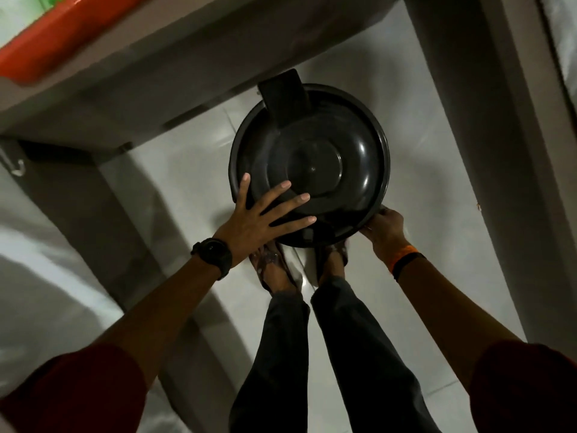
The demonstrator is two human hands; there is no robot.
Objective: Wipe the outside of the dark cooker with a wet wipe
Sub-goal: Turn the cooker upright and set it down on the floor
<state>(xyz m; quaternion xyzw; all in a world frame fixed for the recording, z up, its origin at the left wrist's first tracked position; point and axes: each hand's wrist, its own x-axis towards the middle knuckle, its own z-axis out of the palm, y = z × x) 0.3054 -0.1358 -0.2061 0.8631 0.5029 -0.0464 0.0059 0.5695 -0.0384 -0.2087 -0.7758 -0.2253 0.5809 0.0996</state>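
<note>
The dark round cooker [315, 164] is seen from straight above, its glossy lid facing me and a flat black handle sticking out at the far side. It is held up above the floor in front of my legs. My left hand [265, 214] lies flat on the near left part of the lid, fingers spread. My right hand [385, 228] grips the cooker's near right rim from the side, fingers curled under it. No wet wipe shows in either hand.
A brown table top [162, 54] with a leg [93, 189] stands at the left, bearing an orange tray [50, 42]. A brown upright [487, 151] runs along the right. White floor tiles [187, 157] lie below; my feet in sandals [281, 267] stand under the cooker.
</note>
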